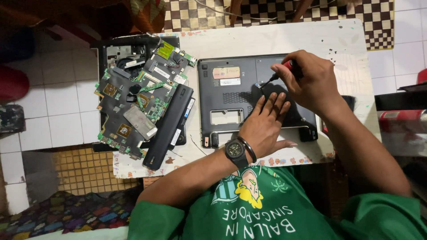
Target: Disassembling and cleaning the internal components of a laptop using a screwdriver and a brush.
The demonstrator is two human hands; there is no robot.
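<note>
- Laptop base (231, 95), dark grey and upside down, lies flat on the white counter (338, 40); judge it rigid but thin-shelled, so hold it by the edges.
- Your left hand (264, 124) lies spread on its underside, fingers (276, 103) flat.
- Your right hand (311, 80) has fingers pinching a red-handled screwdriver (278, 74), tip at the shell.
- Bare circuit boards (138, 98) and a long black battery (169, 126) lie just beside it; treat them as fragile.

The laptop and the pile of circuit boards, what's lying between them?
In the head view, a long black battery lies slantwise on the white table, between the upturned laptop and the circuit boards.
</note>
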